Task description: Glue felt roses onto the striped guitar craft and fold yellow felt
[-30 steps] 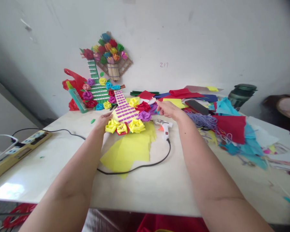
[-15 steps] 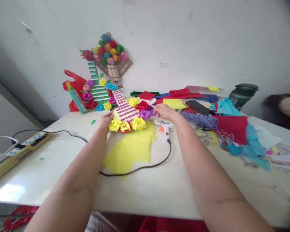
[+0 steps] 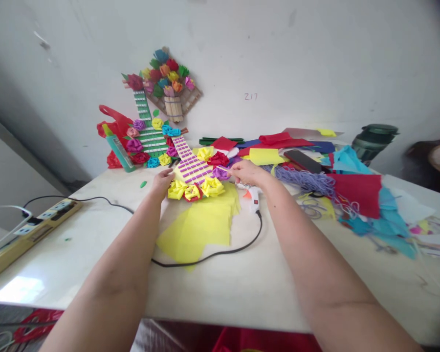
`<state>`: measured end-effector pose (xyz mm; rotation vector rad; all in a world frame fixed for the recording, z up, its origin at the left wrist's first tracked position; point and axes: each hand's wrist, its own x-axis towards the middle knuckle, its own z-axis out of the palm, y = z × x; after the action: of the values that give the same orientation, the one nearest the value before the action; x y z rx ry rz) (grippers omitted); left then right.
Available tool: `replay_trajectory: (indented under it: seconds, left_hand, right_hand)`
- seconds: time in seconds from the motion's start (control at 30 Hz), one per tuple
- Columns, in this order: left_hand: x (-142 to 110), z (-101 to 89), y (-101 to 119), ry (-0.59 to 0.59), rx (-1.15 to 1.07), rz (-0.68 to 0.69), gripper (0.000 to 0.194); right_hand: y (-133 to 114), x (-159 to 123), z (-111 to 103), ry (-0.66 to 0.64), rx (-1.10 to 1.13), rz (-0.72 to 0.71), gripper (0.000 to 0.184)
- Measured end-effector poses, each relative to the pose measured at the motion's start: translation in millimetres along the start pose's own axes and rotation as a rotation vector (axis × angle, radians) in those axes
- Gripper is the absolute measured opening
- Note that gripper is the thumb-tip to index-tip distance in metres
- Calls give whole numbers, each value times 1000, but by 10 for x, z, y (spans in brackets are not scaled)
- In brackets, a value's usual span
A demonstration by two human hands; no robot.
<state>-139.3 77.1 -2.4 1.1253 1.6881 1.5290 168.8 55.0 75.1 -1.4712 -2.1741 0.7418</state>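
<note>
A guitar-shaped craft panel (image 3: 193, 169), cream with purple strips, leans on the table with crepe paper flowers along its edges. My left hand (image 3: 163, 183) grips its left edge, fingers closed on it. My right hand (image 3: 247, 173) pinches a thin pale stick (image 3: 223, 169), whose tip points at the purple paper flower (image 3: 220, 173) on the panel's right side; whether they touch I cannot tell. Yellow paper flowers (image 3: 211, 186) line the bottom edge. Just below my right hand lies a white glue gun (image 3: 255, 199), its nozzle partly hidden. Yellow crepe sheets (image 3: 205, 227) lie beneath the panel.
The glue gun's black cord (image 3: 216, 253) loops across the table towards a power strip (image 3: 40, 227) at left. Behind stand a green guitar craft (image 3: 152, 140) and a glue bottle (image 3: 119, 152). Purple yarn (image 3: 304, 182), a phone (image 3: 301, 160) and coloured paper (image 3: 357, 194) crowd the right.
My right hand has come slightly down, bringing the stick from near the red flower to the purple flower. My left hand keeps its hold on the panel. The view has shifted slightly.
</note>
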Motion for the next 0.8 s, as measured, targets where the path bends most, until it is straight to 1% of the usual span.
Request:
replay_trajectory:
  seconds: [0.1, 0.2, 0.23, 0.3, 0.37, 0.43, 0.5, 0.6, 0.67, 0.73, 0.8]
  left_hand:
    - [-26, -20, 46, 125, 274, 123, 49]
    - [-95, -6, 165, 243, 547, 360, 42]
    - [-122, 9, 220, 263, 602, 448, 37]
    - [-177, 56, 346, 251, 658, 573, 31]
    - [-233, 123, 477, 141, 677, 658, 27]
    - [-294, 199, 595, -37, 694, 686, 26]
    - [-362, 270, 691, -166, 697, 667, 29]
    - [-463, 346, 781, -407, 681, 629, 31]
    - [-515, 377, 804, -496, 666, 570, 32]
    - [-546, 400, 797, -544, 633, 539, 32]
    - [-558, 419, 767, -577, 580, 540, 32]
  right_hand:
    - [12, 16, 18, 6, -25, -22, 24]
    - [-14, 11, 23, -5, -59, -33, 23]
    - [-28, 7, 24, -12, -74, -36, 22]
    - [-54, -3, 28, -19, -100, -34, 21]
    - [-74, -10, 38, -19, -116, -25, 18]
    - [-85, -11, 53, -17, -124, -14, 15]
    - [-85, -5, 71, -16, -127, -14, 12]
    - [-61, 15, 91, -12, -125, -52, 13]
    - [-34, 30, 93, -7, -124, -78, 16]
    - [-12, 39, 86, -1, -123, -91, 20]
    - [-6, 37, 73, -3, -127, -92, 22]
